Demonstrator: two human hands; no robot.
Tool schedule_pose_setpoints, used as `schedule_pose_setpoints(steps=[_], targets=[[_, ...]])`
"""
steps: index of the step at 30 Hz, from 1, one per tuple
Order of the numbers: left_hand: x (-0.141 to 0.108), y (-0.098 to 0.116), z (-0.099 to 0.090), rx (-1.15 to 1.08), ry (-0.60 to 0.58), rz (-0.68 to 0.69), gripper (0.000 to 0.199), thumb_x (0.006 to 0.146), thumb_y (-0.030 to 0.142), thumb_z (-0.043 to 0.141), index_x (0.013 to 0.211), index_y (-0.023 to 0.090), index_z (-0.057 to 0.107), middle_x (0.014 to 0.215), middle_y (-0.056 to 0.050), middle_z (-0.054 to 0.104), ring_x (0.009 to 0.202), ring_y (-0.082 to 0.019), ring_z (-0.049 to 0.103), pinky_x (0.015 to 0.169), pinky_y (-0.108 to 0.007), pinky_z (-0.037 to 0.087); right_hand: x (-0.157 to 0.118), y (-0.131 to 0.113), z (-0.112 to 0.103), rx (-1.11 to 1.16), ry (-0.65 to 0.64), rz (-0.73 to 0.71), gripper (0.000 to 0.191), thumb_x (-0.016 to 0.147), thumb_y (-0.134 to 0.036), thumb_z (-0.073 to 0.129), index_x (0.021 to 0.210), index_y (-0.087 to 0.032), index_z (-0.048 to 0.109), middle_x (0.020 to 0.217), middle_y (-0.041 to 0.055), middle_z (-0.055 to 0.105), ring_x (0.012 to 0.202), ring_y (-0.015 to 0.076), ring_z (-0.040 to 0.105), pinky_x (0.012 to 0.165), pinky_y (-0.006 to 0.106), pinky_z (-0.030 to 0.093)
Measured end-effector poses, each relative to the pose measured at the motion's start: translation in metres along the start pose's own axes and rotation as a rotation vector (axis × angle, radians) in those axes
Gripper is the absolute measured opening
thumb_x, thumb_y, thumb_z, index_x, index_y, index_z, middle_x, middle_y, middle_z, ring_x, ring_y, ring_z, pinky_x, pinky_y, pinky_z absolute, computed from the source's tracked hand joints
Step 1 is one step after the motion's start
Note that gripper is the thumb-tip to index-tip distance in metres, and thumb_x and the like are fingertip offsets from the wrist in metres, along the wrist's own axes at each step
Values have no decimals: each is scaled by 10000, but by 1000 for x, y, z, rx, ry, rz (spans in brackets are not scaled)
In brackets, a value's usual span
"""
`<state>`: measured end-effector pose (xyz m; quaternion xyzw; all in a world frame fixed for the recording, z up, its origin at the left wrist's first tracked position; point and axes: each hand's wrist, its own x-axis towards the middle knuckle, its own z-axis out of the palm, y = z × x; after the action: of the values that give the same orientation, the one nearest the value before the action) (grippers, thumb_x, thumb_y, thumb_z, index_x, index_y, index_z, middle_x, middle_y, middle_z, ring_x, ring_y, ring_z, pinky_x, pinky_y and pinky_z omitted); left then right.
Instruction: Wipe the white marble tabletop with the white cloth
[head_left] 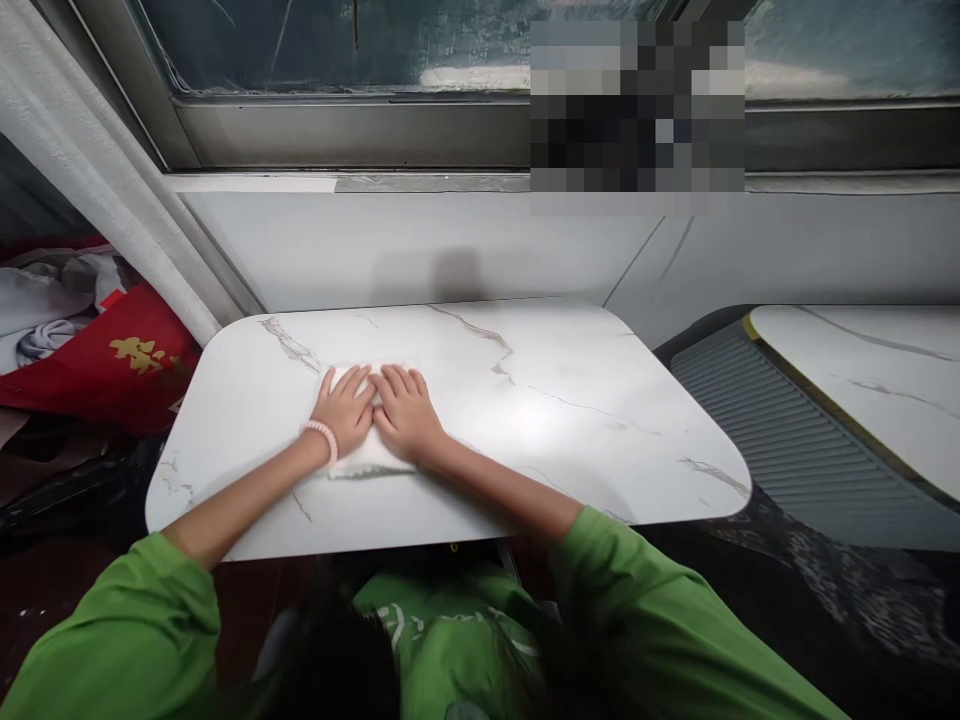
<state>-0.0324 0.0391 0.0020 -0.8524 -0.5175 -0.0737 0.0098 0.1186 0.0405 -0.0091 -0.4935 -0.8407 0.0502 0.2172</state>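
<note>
A white cloth [371, 455] lies flat on the white marbled table [570, 440], left of its middle. On the cloth's left part rests my left hand [346, 408], palm down with the fingers spread; a pink coiled band circles its wrist. My right hand [407, 408] presses flat on the cloth's right part, its fingers a little apart. The two hands touch or nearly touch at the thumbs. Neither grips the cloth, whose lower edge shows below them.
Behind the table stand a white wall [315, 240] and a window frame [360, 135]. A red bag [142, 360] and a pale curtain [97, 150] are at the left. At the right is a second marbled surface [892, 370] beside a grey ribbed panel [772, 430].
</note>
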Motion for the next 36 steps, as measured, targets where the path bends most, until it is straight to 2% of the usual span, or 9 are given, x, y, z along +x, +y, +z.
schedule_pose_setpoints(steps=[5, 9, 13, 20, 23, 26, 29, 33, 36], targets=[[89, -71, 6, 12, -29, 14, 484, 898, 205, 326, 1366, 167, 443, 1472, -116, 397, 1363, -245, 331, 1137, -514, 135, 91, 22, 26, -27, 61, 82, 476, 883, -206, 374, 1335, -81, 456, 1346, 174, 491, 1267, 296, 379, 1090, 481, 199], [138, -103, 9, 9, -49, 67, 478, 895, 201, 323, 1353, 175, 456, 1461, -107, 411, 1337, -241, 364, 1131, -502, 152, 140, 39, 41, -31, 97, 166, 478, 882, -196, 374, 1335, -57, 437, 1326, 179, 503, 1263, 293, 376, 1092, 479, 184], [152, -112, 14, 9, 0, 10, 460, 900, 195, 315, 1331, 199, 476, 1428, -93, 454, 1301, -235, 406, 1127, -496, 167, 157, 51, 45, -15, 98, 111, 439, 887, -183, 361, 1301, -90, 472, 1272, 147, 552, 1193, 263, 437, 1072, 443, 230], [141, -106, 15, 15, -4, -33, 459, 931, 208, 286, 1362, 172, 441, 1484, -102, 381, 1368, -227, 322, 1138, -483, 144, 151, 50, 41, 9, 97, 76, 436, 912, -181, 336, 1322, -103, 461, 1343, 158, 505, 1265, 254, 393, 1103, 463, 195], [126, -97, 13, 18, -1, -47, 459, 934, 213, 288, 1365, 183, 441, 1497, -98, 362, 1387, -222, 297, 1141, -487, 139, 137, 42, 35, 2, 55, 83, 437, 924, -190, 344, 1338, -100, 451, 1405, 159, 453, 1321, 251, 348, 1124, 465, 174], [92, -83, 10, 34, 19, -55, 463, 930, 218, 289, 1356, 161, 461, 1491, -115, 368, 1391, -234, 295, 1142, -498, 137, 109, 24, 28, -16, 26, 63, 452, 928, -206, 357, 1358, -94, 440, 1432, 170, 428, 1349, 262, 331, 1130, 467, 179], [37, -68, 3, 41, 34, -9, 482, 933, 232, 263, 1353, 124, 473, 1487, -129, 370, 1394, -251, 286, 1148, -503, 132, 64, -10, 24, -53, 9, -1, 496, 925, -238, 367, 1386, -61, 408, 1443, 212, 407, 1359, 315, 323, 1118, 518, 191], [-53, -47, -10, 4, 57, 82, 490, 935, 239, 242, 1360, 181, 480, 1480, -103, 391, 1387, -240, 309, 1153, -496, 144, -1, -64, 17, -88, -12, -99, 561, 924, -275, 353, 1395, 31, 356, 1415, 319, 383, 1339, 411, 329, 1075, 620, 196], [-114, -25, -19, 22, 103, -2, 511, 925, 228, 272, 1418, 197, 403, 1489, -107, 373, 1392, -253, 299, 1148, -510, 150, -31, -93, 11, -63, -12, -289, 606, 899, -304, 384, 1371, 74, 354, 1374, 363, 400, 1309, 449, 352, 1059, 641, 206]])
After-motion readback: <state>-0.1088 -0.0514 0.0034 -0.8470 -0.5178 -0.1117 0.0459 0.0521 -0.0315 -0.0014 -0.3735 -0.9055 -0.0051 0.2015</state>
